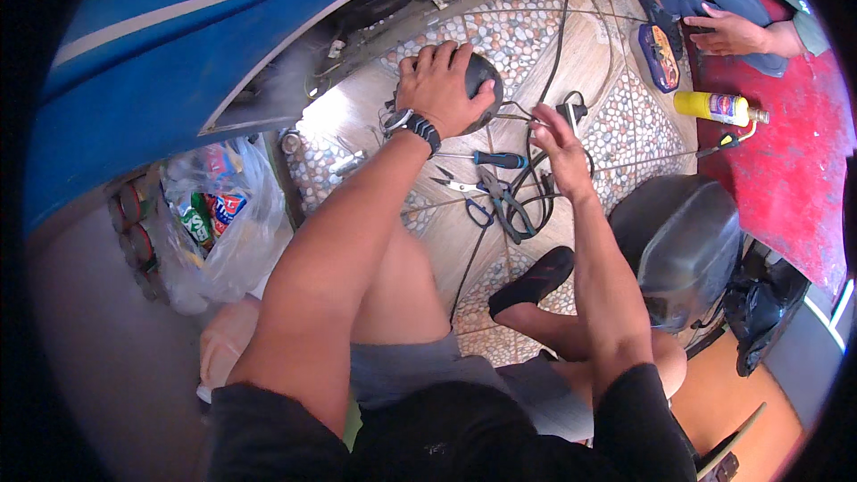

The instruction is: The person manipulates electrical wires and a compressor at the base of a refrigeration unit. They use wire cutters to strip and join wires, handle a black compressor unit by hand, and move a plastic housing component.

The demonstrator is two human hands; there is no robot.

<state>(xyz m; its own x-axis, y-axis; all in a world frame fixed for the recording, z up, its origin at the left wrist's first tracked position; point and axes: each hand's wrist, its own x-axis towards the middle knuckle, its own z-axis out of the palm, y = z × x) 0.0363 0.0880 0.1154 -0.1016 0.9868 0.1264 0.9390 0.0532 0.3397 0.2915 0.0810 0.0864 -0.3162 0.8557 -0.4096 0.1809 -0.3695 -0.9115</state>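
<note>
Round black part (pixel 480 77), smooth and domed, under left hand (pixel 439 87).

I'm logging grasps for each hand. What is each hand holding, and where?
Left hand grips the round black part over its top. Right hand pinches thin wires near their ends.

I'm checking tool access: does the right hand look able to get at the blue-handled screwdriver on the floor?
Probably yes. The right hand hovers just right of the screwdriver, which lies uncovered on the tiled floor; only thin wires at its fingertips might get in the way.
</note>
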